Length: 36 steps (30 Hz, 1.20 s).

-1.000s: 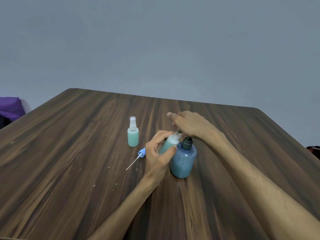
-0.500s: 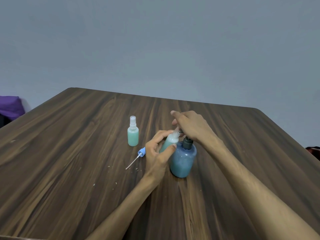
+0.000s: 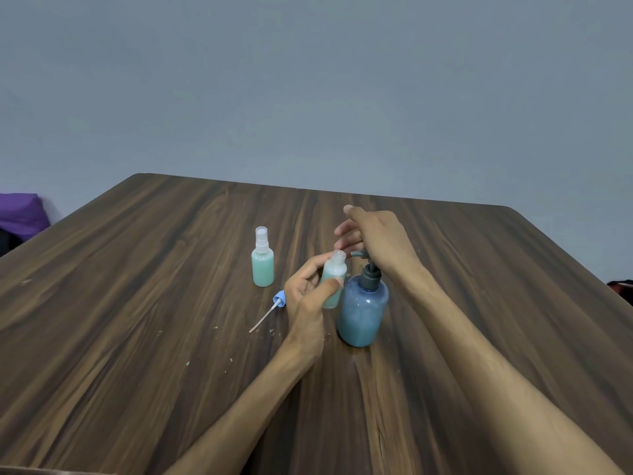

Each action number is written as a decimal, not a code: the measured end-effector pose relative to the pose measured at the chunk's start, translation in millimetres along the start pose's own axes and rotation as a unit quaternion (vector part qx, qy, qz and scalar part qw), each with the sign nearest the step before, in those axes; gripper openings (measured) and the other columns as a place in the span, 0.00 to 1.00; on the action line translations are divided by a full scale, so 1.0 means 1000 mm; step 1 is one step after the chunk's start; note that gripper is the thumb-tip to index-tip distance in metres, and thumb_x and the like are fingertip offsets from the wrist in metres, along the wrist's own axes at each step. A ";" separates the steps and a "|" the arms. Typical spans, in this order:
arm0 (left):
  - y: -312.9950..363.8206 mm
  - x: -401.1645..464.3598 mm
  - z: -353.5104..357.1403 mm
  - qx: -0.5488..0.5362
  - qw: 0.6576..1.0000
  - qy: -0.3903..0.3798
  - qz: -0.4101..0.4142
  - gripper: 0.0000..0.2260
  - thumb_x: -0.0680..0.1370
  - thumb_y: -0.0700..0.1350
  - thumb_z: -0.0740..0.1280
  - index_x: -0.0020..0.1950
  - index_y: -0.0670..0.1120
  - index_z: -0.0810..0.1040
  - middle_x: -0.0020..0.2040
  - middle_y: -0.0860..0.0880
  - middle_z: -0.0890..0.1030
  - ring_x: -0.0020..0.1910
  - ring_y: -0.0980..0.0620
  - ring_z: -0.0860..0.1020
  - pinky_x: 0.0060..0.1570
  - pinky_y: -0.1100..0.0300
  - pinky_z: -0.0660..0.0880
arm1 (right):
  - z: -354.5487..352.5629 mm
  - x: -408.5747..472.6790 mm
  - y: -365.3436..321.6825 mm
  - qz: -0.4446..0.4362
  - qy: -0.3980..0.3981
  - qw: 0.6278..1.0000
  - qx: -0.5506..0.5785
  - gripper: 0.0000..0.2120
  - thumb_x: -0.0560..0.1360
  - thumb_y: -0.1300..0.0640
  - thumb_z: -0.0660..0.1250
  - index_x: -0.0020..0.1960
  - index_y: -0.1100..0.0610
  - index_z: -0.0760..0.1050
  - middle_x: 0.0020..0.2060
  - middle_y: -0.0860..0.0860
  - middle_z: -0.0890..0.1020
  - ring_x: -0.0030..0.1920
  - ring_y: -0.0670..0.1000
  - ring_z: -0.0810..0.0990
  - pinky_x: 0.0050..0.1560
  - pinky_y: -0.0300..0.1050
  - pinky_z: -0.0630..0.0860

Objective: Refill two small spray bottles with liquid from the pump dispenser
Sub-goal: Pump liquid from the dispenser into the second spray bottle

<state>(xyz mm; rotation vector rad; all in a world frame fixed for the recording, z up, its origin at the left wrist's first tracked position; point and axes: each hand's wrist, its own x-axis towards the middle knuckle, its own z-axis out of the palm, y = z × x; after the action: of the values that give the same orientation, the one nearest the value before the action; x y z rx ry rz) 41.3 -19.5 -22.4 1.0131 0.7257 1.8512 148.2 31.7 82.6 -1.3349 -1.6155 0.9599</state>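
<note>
A blue pump dispenser (image 3: 363, 308) with a dark pump head stands on the wooden table (image 3: 144, 303). My left hand (image 3: 310, 296) grips a small uncapped spray bottle (image 3: 335, 279) holding pale green liquid, its open neck just left of the pump spout. My right hand (image 3: 375, 240) sits over the pump head, palm on it, fingers stretched out and lifted. A second small spray bottle (image 3: 262, 265), capped with a clear sprayer and filled with green liquid, stands to the left. The removed blue sprayer cap with its dip tube (image 3: 270, 308) lies on the table beside my left hand.
Small pale crumbs are scattered on the table near the dip tube. A purple object (image 3: 20, 214) sits beyond the table's far left edge and a dark red one (image 3: 621, 286) at the right edge. A plain grey wall stands behind.
My right hand has risen with the pump head, and its fingers have spread and lifted. The held bottle has tipped more upright, its open neck now in view.
</note>
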 end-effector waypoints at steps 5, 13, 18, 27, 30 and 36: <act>0.001 0.000 -0.001 -0.003 1.000 0.002 0.008 0.19 0.69 0.46 0.71 0.58 0.41 0.85 0.56 0.42 0.87 0.60 0.43 0.83 0.60 0.49 0.78 | 0.000 -0.003 -0.001 0.011 0.000 1.000 -0.023 0.23 0.82 0.43 0.61 0.44 0.58 0.85 0.36 0.53 0.88 0.39 0.53 0.88 0.49 0.48 0.79; 0.000 0.000 -0.001 0.059 0.997 -0.025 0.053 0.19 0.72 0.44 0.70 0.60 0.36 0.83 0.55 0.36 0.85 0.61 0.35 0.82 0.66 0.34 0.77 | -0.003 0.002 -0.008 0.080 -0.064 0.976 -0.194 0.19 0.77 0.50 0.57 0.43 0.52 0.86 0.34 0.47 0.88 0.42 0.53 0.88 0.54 0.51 0.82; -0.001 -0.001 -0.003 0.086 0.993 -0.037 0.073 0.18 0.72 0.42 0.69 0.59 0.37 0.84 0.55 0.39 0.85 0.59 0.40 0.83 0.63 0.42 0.80 | 0.001 -0.004 -0.009 0.103 -0.073 0.958 -0.256 0.23 0.67 0.50 0.53 0.49 0.53 0.85 0.45 0.52 0.87 0.48 0.56 0.84 0.58 0.57 0.81; -0.002 0.001 -0.002 0.087 0.992 -0.039 0.082 0.18 0.72 0.44 0.70 0.59 0.38 0.84 0.54 0.41 0.85 0.58 0.41 0.83 0.61 0.48 0.80 | 0.001 0.000 -0.012 0.096 -0.074 0.953 -0.278 0.21 0.71 0.50 0.55 0.51 0.53 0.84 0.46 0.52 0.85 0.48 0.56 0.84 0.58 0.56 0.81; -0.002 0.001 -0.003 0.087 0.992 -0.036 0.083 0.18 0.72 0.43 0.70 0.59 0.38 0.84 0.54 0.41 0.85 0.58 0.40 0.83 0.62 0.46 0.80 | 0.001 -0.001 -0.012 0.097 -0.079 0.952 -0.279 0.19 0.73 0.50 0.55 0.50 0.53 0.84 0.46 0.52 0.86 0.48 0.57 0.84 0.59 0.56 0.81; -0.002 0.001 -0.003 0.094 0.991 -0.038 0.085 0.18 0.72 0.44 0.70 0.59 0.37 0.84 0.54 0.41 0.85 0.58 0.40 0.83 0.62 0.45 0.80 | 0.001 0.000 -0.012 0.098 -0.082 0.954 -0.271 0.21 0.70 0.49 0.54 0.50 0.54 0.84 0.46 0.53 0.86 0.48 0.57 0.85 0.59 0.58 0.81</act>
<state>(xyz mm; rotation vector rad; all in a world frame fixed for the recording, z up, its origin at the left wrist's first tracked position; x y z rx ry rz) 38.7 -18.0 -24.8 1.2941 0.8006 1.9026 143.4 29.6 93.0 -1.8538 -1.9926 0.7816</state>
